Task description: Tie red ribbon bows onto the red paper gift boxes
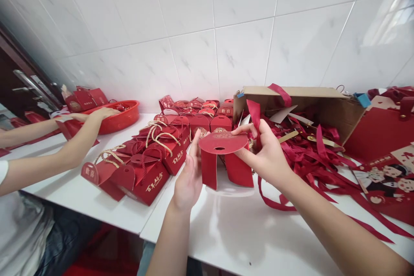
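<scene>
Item: red gift box [226, 161], on/just over desk [246, 233], half-folded, round top flap unshut. L hand [189, 177] flat vs. side, open. R hand [268, 155] pinches flap + ribbon [255, 114], untied. Finished boxes [152, 159] left

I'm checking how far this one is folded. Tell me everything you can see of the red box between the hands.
The red box is matte red card, half assembled. A rounded flap with an oval slot lies across the top. Two panels hang below it with a gap between them, and their lower edges appear to rest on the white table. The left hand lies against its left side. The right hand touches the flap's right edge while pinching a red ribbon.
</scene>
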Motion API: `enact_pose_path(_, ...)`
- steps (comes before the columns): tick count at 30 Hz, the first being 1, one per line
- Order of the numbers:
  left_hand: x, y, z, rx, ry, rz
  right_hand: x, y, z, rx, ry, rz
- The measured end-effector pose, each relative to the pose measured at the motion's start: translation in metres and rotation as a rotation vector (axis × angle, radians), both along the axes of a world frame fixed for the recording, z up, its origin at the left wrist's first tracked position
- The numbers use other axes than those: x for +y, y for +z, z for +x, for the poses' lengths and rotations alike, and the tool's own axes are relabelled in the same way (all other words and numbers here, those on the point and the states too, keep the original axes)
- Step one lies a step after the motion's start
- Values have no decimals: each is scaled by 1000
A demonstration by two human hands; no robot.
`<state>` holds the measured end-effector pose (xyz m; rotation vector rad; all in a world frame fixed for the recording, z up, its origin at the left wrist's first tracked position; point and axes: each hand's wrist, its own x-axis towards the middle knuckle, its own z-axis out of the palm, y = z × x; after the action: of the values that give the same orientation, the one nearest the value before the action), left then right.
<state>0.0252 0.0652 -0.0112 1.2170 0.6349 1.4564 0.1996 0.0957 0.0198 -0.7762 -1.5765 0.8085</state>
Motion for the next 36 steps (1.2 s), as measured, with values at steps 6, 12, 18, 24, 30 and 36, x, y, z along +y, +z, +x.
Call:
enact_pose_path(6, -7, 0, -4, 188, 32, 194, -23, 11, -4, -117, -76, 135)
enact_pose_path(12, -12, 8, -6, 173, 10, 71, -29, 14, -4, -252, -87, 149)
enact_pose_path(18, -18, 17, 0, -104, -70, -38, -24, 21, 5, -250, -23, 70)
enact_pose_path(24, -22, 22, 3, -123, -55, -54, -19, 21, 12, -185, 31, 7)
enact_pose_path(30, -21, 22, 0, -95, -62, -47, -16, 24, 16, -133, 48, -79)
enact_pose_path(36, -23, 24, -1, -89, -69, -85, -14, 25, 18, -117, 36, -159)
